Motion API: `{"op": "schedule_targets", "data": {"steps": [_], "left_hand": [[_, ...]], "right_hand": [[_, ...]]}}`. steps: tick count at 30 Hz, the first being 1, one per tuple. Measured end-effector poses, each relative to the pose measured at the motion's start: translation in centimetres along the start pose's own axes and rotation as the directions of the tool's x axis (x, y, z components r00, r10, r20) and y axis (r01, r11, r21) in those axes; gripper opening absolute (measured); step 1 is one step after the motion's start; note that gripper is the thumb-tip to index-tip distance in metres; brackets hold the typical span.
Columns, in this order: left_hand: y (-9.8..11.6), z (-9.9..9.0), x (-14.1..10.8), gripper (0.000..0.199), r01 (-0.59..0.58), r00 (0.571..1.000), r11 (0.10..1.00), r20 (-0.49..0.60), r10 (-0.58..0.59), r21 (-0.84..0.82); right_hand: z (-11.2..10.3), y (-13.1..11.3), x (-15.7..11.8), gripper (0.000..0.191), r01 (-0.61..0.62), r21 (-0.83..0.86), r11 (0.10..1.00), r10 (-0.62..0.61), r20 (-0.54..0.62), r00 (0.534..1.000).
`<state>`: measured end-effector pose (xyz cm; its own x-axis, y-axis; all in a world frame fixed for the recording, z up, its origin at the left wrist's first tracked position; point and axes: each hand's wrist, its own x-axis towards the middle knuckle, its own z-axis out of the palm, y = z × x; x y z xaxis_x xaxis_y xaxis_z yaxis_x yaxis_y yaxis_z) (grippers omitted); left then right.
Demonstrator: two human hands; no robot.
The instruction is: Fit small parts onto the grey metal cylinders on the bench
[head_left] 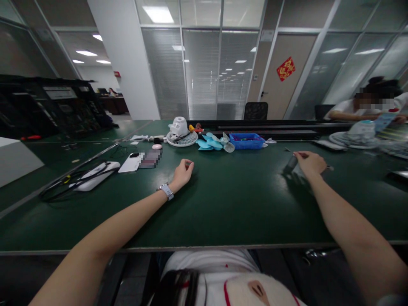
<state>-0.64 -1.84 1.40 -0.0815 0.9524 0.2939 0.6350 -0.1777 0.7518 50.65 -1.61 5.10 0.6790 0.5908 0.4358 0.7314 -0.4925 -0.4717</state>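
At frame right, the right hand (310,163) pinches a dull grey oblong block (290,164), its long axis slanting toward lower left. The left hand (182,173) is curled, its grip impossible to tell

You had two hands (181,174) mid-frame, one grey piece (290,164) right, one blue tray (244,144) upper centre, one wristwatch (167,191) left.

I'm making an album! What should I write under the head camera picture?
Right hand holding a small gray object, left hand curled, at a green table with a blue tray.

An office — glass partitions (338,61), blinds (200,85), black chair (256,111), long green worktable (229,204).
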Motion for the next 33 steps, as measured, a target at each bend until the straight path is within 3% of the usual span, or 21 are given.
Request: {"op": "schedule_targets", "data": {"steps": [8,19,33], "left_hand": [[-0.3,0.1,0.1,0.025,-0.01,1.0,1.0,-0.001,0.01,-0.001],[-0.3,0.2,0.1,0.029,-0.002,1.0,1.0,0.001,0.002,-0.002],[-0.5,0.2,0.2,0.03,0.003,1.0,1.0,0.002,-0.003,0.008]], "right_hand": [[0.5,-0.1,0.0,0.038,-0.019,0.003,1.0,0.019,0.058,0.998],[2.4,0.6,-1.4,0.05,0.056,0.01,0.998,-0.057,0.131,0.99],[2.3,0.4,-1.6,0.053,0.016,0.018,1.0,-0.019,0.154,0.988]]}}
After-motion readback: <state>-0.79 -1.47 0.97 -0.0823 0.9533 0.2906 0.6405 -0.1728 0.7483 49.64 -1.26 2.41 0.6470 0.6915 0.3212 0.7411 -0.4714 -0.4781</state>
